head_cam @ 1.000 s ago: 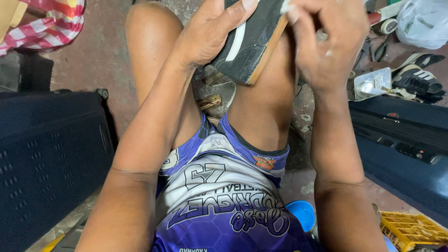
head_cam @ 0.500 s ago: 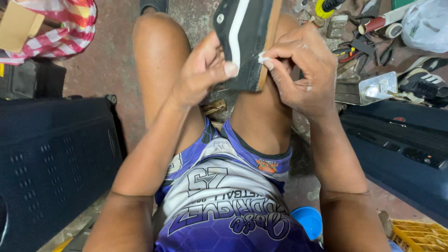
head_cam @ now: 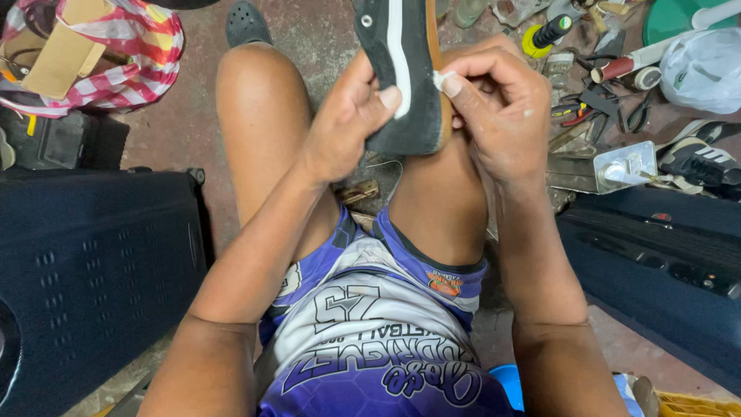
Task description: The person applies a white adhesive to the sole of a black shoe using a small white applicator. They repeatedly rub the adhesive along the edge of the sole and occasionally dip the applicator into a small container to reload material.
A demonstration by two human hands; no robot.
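I find the black shoe (head_cam: 401, 73) propped on the right knee, sole edge turned towards the right side, with the left hand (head_cam: 347, 127) wrapped around its heel end, thumb pressed on the white side stripe, and the right hand (head_cam: 502, 116) pinched narrow on a small white scrap (head_cam: 443, 79) held against the tan sole edge. In my judgement the step is work along that seam, so I would keep the left hand's hold firm against the knee and move the pinch in short, even passes. Tools (head_cam: 594, 108) lie scattered on the floor (head_cam: 193, 131) just right of the knee, well within reach.
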